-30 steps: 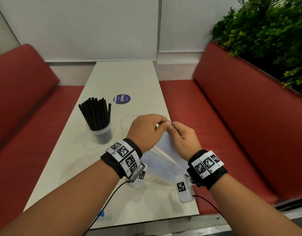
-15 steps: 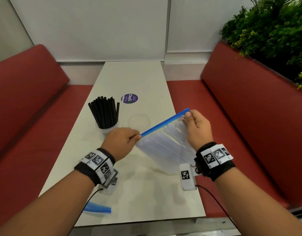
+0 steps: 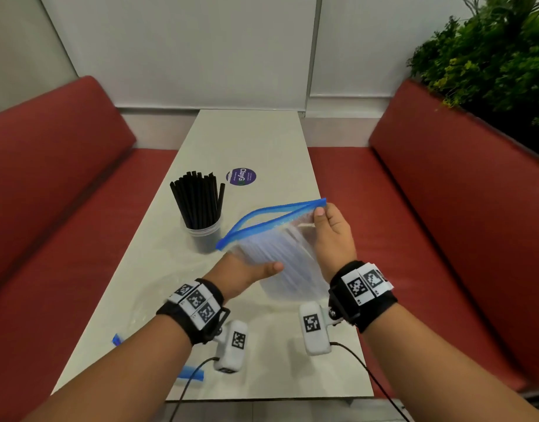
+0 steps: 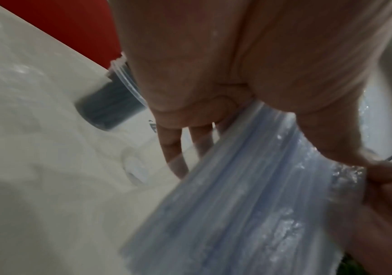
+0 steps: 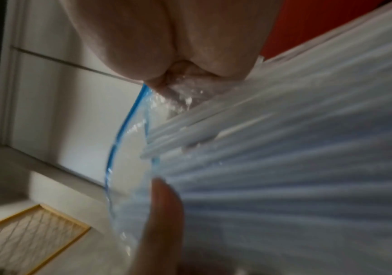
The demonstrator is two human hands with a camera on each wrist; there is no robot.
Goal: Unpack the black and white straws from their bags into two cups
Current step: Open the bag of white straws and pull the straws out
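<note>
A clear zip bag (image 3: pixel 280 248) of white straws (image 5: pixel 284 167) hangs tilted over the table, and its blue seal (image 3: pixel 271 217) gapes open. My right hand (image 3: pixel 323 217) pinches the bag's upper right corner just under the seal. Lower down, my left hand (image 3: pixel 256 269) grips the bag's body, thumb on top and fingers (image 4: pixel 173 148) beneath. Left of the bag stands a clear cup (image 3: pixel 203 236) full of black straws (image 3: pixel 198 202). A second clear cup (image 4: pixel 134 171) shows faintly on the table below my left fingers.
An empty clear bag (image 3: pixel 158 296) lies flat at the table's (image 3: pixel 247 141) near left, its blue strip (image 3: pixel 190 373) by the front edge. A purple sticker (image 3: pixel 241 176) sits behind the cup. Red benches (image 3: pixel 49 208) flank the table, and a plant (image 3: pixel 490 56) fills the far right.
Both hands pinched the bag's top together, then drew apart along the seal. Now the mouth stands open and my left hand has dropped from the seal to the bag's body.
</note>
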